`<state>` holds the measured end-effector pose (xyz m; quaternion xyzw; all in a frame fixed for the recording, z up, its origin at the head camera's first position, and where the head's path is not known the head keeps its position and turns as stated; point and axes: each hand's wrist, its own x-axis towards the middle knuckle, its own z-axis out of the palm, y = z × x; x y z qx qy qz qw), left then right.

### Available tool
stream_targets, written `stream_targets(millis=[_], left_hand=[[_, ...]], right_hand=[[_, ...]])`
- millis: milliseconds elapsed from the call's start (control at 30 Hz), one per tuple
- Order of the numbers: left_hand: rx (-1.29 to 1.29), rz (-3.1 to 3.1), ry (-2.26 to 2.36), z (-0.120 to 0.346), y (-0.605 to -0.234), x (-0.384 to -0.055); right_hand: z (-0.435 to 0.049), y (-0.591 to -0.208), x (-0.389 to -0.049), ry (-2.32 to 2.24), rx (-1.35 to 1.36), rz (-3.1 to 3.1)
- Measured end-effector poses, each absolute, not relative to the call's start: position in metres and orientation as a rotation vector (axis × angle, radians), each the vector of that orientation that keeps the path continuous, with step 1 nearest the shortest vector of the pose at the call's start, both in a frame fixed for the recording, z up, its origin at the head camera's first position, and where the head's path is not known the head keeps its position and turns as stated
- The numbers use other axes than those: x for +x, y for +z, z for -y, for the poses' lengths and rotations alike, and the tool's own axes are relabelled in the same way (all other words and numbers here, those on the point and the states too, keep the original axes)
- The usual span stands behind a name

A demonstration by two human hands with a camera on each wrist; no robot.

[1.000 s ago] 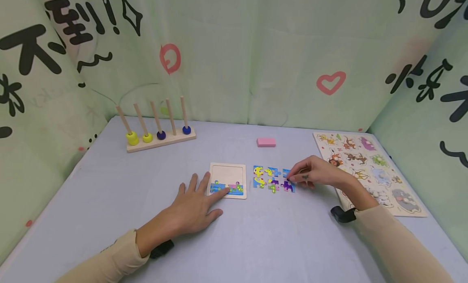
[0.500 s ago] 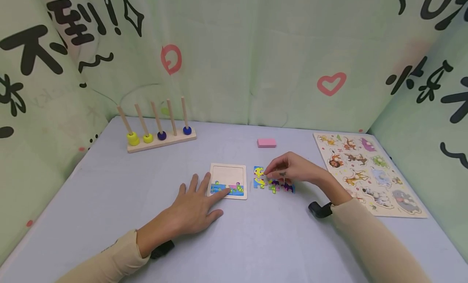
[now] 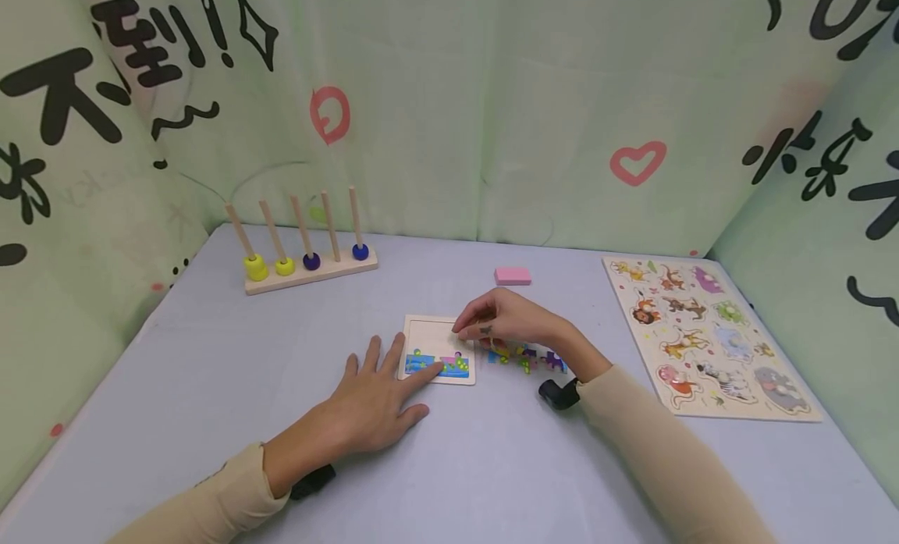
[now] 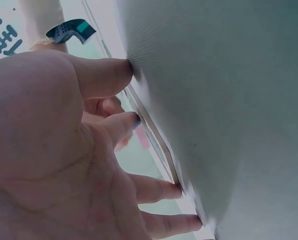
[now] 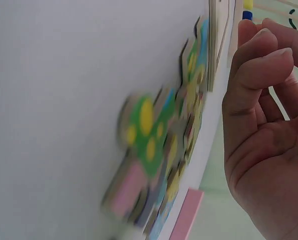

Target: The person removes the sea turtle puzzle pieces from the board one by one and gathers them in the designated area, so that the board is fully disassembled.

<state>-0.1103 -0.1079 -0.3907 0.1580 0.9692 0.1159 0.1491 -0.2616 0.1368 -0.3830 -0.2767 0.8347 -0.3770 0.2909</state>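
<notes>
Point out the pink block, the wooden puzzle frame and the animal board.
Pink block (image 3: 513,275), head view: its upper face.
Wooden puzzle frame (image 3: 430,337), head view: its bare inner base.
Animal board (image 3: 705,326), head view: bare surface near its middle.

Black Chinese characters (image 3: 53,111) on the left of the pale green curtain (image 3: 421,161) read 不到, followed by an exclamation mark (image 3: 211,17) and a star outline (image 3: 258,24). A pink heart outline (image 3: 637,153) stands far right; lettering (image 3: 836,165) beyond it is not clearly legible.
</notes>
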Motion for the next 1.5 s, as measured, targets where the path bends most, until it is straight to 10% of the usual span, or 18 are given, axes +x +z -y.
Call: stream_targets(millis=[1500], left_hand=[[0.462,-2.724,0.348,0.118,-0.388,-0.105]], right_hand=[[-0.072,-0.389,-0.257,-0.877,-0.889,-2.175]])
